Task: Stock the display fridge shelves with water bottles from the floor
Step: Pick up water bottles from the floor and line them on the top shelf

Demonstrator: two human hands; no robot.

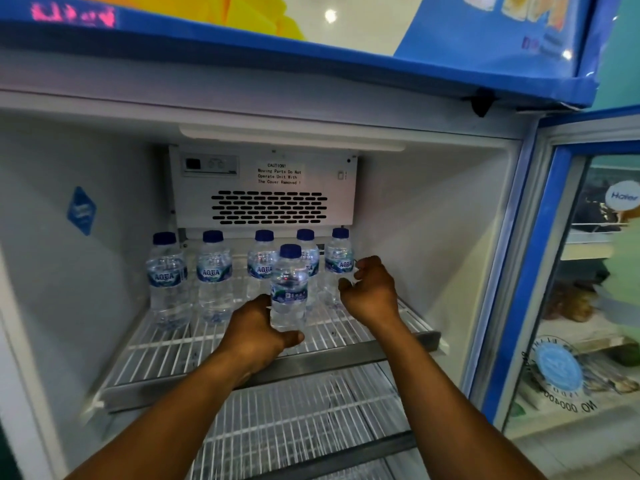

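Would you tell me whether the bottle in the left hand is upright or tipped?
Upright: the held bottle has its blue cap on top, base at the wire shelf.

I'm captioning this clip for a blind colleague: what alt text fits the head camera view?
A person's left hand holds a blue-capped water bottle upright on the top wire shelf of an open display fridge, in front of a back row of five matching bottles. The right hand hovers empty beside the rightmost one.
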